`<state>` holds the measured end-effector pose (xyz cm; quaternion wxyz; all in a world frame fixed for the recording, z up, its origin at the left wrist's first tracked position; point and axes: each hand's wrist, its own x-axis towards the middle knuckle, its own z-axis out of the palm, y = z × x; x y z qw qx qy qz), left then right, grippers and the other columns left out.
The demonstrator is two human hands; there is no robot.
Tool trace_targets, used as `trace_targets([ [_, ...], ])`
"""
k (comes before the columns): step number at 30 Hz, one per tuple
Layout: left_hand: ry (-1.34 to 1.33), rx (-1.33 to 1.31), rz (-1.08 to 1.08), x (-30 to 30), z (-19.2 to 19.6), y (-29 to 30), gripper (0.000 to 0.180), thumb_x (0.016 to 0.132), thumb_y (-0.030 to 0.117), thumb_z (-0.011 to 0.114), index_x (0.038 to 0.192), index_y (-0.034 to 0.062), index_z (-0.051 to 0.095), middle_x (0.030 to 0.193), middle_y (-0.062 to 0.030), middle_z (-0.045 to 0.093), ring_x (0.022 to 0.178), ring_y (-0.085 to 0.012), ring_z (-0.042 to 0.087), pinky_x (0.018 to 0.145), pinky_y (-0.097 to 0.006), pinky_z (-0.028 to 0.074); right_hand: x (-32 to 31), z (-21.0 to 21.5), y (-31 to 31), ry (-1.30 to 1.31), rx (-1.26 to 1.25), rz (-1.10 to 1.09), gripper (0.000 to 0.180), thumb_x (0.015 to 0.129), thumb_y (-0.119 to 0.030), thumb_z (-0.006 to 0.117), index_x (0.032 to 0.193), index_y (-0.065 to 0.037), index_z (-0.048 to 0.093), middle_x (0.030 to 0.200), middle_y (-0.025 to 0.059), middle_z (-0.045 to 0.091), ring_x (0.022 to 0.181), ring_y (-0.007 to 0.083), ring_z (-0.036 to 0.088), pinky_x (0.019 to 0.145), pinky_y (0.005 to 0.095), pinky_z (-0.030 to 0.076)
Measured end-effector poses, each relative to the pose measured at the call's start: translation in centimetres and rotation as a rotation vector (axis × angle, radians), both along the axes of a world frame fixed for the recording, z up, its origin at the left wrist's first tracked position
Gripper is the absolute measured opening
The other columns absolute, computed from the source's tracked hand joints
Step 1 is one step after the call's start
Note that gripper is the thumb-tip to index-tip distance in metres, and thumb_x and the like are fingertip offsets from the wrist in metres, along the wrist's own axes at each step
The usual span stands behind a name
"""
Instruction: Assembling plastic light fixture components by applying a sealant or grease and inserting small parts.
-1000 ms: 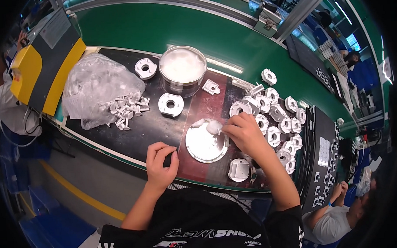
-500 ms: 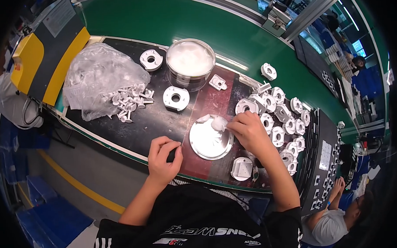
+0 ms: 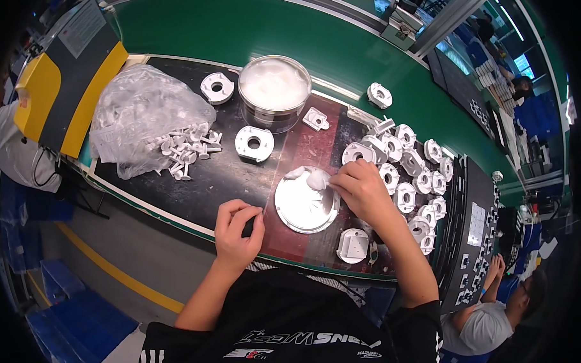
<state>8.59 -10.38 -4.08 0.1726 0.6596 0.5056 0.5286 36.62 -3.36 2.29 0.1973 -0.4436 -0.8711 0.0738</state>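
My right hand (image 3: 363,186) is closed in a pinch at the right rim of a round, shiny metal lid (image 3: 304,213). Its fingertips touch or nearly touch a soft white paste-like clump (image 3: 317,179) on the lid; whatever they pinch is too small to make out. To the left of the lid, my left hand (image 3: 238,233) hovers over the table's front edge with curled fingers, thumb near the fingertips. Something dark shows between them, but I cannot tell whether it is an object or the tabletop. A white flanged ring part (image 3: 254,144) lies beyond that hand.
An open metal tin (image 3: 275,86) of white paste stands at the back. Left of it are a clear plastic bag (image 3: 144,110) and loose white stemmed parts (image 3: 186,150). Several white round housings (image 3: 404,197) crowd the right, beside black trays (image 3: 465,233). A square-faced white part (image 3: 353,245) lies near the front edge.
The view has shifted slightly, so the table things sit a little further left. Both hands keep nearly the same pose, my right one still at the lid's rim.
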Motion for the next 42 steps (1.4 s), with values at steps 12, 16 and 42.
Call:
trace_targets([
  [12, -0.121, -0.056, -0.078, 0.2, 1.4, -1.7, 0.024, 0.079, -0.010, 0.072, 0.099, 0.0029, 0.072, 0.097, -0.0107, 0.062, 0.083, -0.0218, 0.063, 0.071, -0.033, 0.053, 0.5, 2.8, -7.0, 0.742, -0.396, -0.232, 0.015, 0.087, 0.000, 0.075, 0.102, 0.000, 0.072, 0.097, 0.0079, 0.070, 0.087, 0.0157, 0.063, 0.074, 0.0275, 0.048],
  [16, -0.432, -0.536, -0.576, 2.8, 5.6, -2.8, 0.023, 0.094, 0.008, 0.065, 0.116, 0.0028, 0.071, 0.105, -0.0065, 0.066, 0.080, -0.0105, 0.059, 0.070, -0.022, 0.045, -0.5, 2.1, -10.6, 1.304, -0.537, -0.009, 0.016, 0.095, -0.013, 0.074, 0.099, 0.003, 0.071, 0.102, 0.0114, 0.065, 0.095, 0.0201, 0.061, 0.085, 0.0321, 0.049],
  [42, -0.155, -0.297, -0.698, 10.8, 5.6, -5.3, 0.034, 0.085, 0.007, 0.081, 0.115, 0.0005, 0.066, 0.092, -0.0049, 0.067, 0.074, -0.0102, 0.057, 0.064, -0.024, 0.044, 6.2, 5.7, -13.2, 1.197, -1.016, -0.277, 0.012, 0.091, -0.004, 0.076, 0.101, 0.000, 0.070, 0.089, 0.0013, 0.070, 0.079, 0.0055, 0.064, 0.072, 0.0205, 0.052],
])
